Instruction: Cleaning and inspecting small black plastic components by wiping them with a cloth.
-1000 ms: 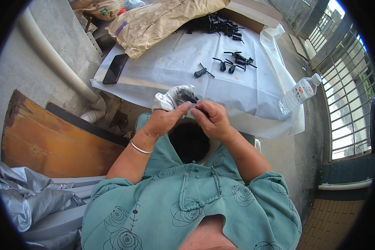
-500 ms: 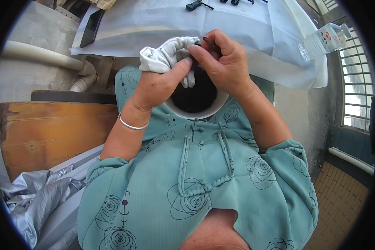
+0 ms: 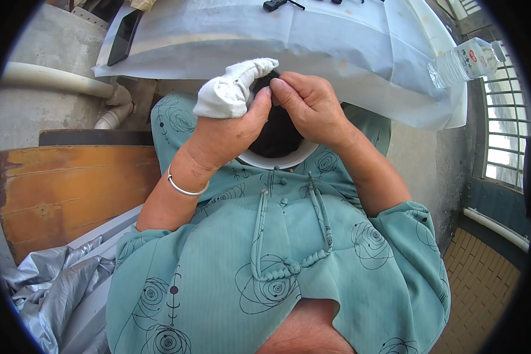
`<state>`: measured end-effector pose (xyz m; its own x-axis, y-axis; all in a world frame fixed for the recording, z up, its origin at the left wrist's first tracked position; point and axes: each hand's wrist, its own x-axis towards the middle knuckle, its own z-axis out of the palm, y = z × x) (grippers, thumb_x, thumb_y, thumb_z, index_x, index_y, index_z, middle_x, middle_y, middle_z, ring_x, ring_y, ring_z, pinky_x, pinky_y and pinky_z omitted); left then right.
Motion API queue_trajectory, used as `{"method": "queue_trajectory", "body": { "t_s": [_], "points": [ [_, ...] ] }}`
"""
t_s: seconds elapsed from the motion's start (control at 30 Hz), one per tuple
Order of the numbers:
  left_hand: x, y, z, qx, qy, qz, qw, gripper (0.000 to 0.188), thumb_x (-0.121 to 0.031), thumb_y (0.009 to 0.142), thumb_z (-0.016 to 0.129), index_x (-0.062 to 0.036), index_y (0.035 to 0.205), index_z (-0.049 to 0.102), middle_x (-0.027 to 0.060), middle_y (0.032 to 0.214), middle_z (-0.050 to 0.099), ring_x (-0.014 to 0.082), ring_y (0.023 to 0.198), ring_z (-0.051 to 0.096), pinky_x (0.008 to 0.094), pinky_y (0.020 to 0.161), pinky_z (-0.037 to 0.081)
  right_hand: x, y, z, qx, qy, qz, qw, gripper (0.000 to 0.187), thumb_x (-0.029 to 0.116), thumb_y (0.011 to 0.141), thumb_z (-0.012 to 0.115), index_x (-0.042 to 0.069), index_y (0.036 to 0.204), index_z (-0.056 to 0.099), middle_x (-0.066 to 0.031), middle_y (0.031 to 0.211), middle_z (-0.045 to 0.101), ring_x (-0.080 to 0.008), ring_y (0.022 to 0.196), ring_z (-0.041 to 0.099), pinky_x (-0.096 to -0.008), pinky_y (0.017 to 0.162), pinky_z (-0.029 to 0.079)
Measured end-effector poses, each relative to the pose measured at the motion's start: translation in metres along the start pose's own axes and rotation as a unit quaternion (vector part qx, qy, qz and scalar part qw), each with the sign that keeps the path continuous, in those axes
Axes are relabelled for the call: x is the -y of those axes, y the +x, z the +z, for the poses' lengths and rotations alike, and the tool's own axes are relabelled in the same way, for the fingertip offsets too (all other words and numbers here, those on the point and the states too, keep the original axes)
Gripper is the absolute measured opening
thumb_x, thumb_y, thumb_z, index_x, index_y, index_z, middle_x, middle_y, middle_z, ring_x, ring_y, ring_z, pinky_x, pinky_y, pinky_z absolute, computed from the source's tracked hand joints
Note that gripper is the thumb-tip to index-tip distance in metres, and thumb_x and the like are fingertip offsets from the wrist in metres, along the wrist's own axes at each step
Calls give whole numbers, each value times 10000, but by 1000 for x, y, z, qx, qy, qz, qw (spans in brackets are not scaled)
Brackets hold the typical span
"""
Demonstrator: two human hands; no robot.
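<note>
White cloth (image 3: 223, 97), glove-like in its folds, covers the fingers of my left hand (image 3: 233, 134), whose bare thumb presses inward. A small dark piece (image 3: 268, 79) shows at the cloth's edge, between my two hands; its kind is unclear. The thumb and fingers of my right hand (image 3: 314, 110) are closed in a pinch against that dark piece, close to my left thumb tip. Below both hands, a white bowl (image 3: 282, 161) sits between my legs with a dark mass (image 3: 277, 134) inside. My hands hide its far side.
Ahead stands a table under a white plastic sheet (image 3: 336, 44), bearing a phone (image 3: 124, 38), small black devices (image 3: 275, 5) and a clear bottle (image 3: 465, 61) at right. A wooden board (image 3: 76, 192) and silver sheeting (image 3: 59, 283) lie to my left, near a pipe (image 3: 59, 76).
My right hand has come down, its fingers closing in beside my left thumb. The white cloth has turned, and its hanging end no longer shows. More of the dark piece is visible.
</note>
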<state>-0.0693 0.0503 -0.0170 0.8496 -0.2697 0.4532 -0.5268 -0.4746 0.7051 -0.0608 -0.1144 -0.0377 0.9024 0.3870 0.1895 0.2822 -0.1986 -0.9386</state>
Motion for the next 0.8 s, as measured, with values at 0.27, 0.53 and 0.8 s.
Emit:
{"method": "queue_trajectory", "body": {
  "t_s": [0.27,0.53,0.8],
  "points": [
    [-15,-5,-4,12,-183,-116,976,294,-53,798,577,45,1075,561,105,877,617,151,744,594,265,690,494,13,-2,-1,-21,-33,-119,992,252,150,929,482,-4,733,521,-44,615,507,-142,566,453,-264,545,400],
    [0,-15,4,17,8,3,1000,337,7,812,546,44,1144,504,115,1030,594,189,920,581,281,823,457,1,-4,15,-41,87,55,994,298,193,946,458,6,721,515,40,615,447,-64,601,390,-242,556,375],
    [-3,-9,-8,26,-437,-242,866,330,-55,902,462,-35,1225,395,22,844,524,44,624,434,182,536,386,0,-8,-3,-3,-104,-113,988,107,94,783,635,25,864,624,-98,643,529,-213,565,511,-300,544,424]
  ]
}}
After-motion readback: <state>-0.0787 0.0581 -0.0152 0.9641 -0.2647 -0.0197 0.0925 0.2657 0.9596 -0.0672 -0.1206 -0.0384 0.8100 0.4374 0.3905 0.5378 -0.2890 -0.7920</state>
